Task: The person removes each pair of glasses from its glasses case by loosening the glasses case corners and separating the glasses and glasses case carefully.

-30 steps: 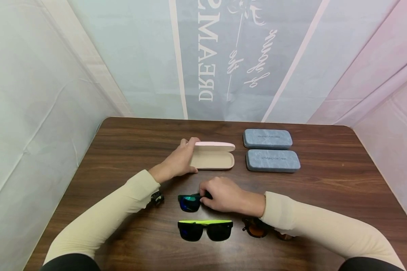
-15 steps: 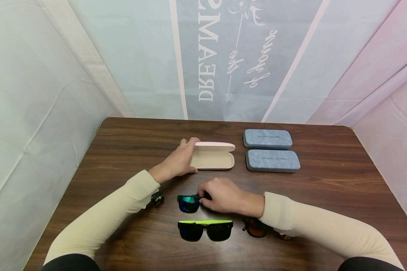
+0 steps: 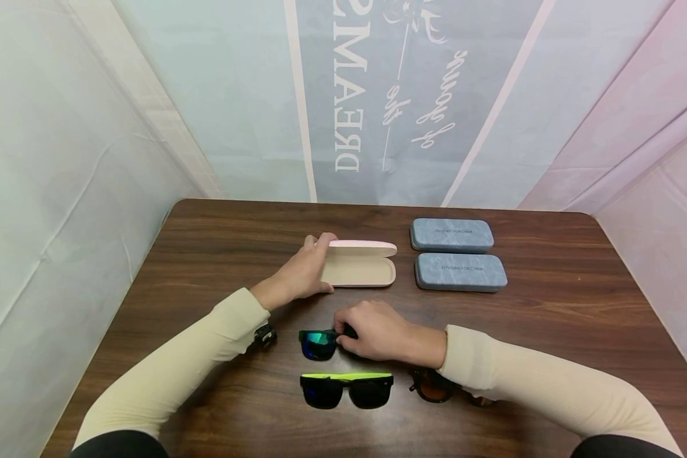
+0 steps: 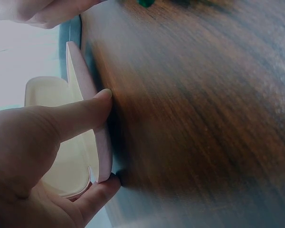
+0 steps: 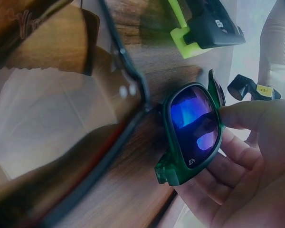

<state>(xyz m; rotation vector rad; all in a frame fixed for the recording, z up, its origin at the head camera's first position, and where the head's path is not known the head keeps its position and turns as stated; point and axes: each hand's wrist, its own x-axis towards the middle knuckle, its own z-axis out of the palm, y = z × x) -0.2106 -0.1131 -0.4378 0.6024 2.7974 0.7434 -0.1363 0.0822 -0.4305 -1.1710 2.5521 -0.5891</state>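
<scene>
My left hand grips the left end of a pink glasses case on the table. The case stands open, its lid raised and its beige inside bare; in the left wrist view thumb and fingers span its edges. Nearer me, my right hand pinches a pair of dark green sunglasses with blue-green mirrored lenses. The right wrist view shows thumb and fingers at the bridge, with one lens facing the camera. The hand hides most of the other lens in the head view.
Black sunglasses with lime-green temples lie in front of me. Brown-lensed sunglasses lie partly under my right sleeve and loom large in the right wrist view. Two closed blue glasses cases sit at the back right of the wooden table.
The right hand and the green sunglasses have shifted very slightly left and nearer me. The left hand and the pink case have stayed in place.
</scene>
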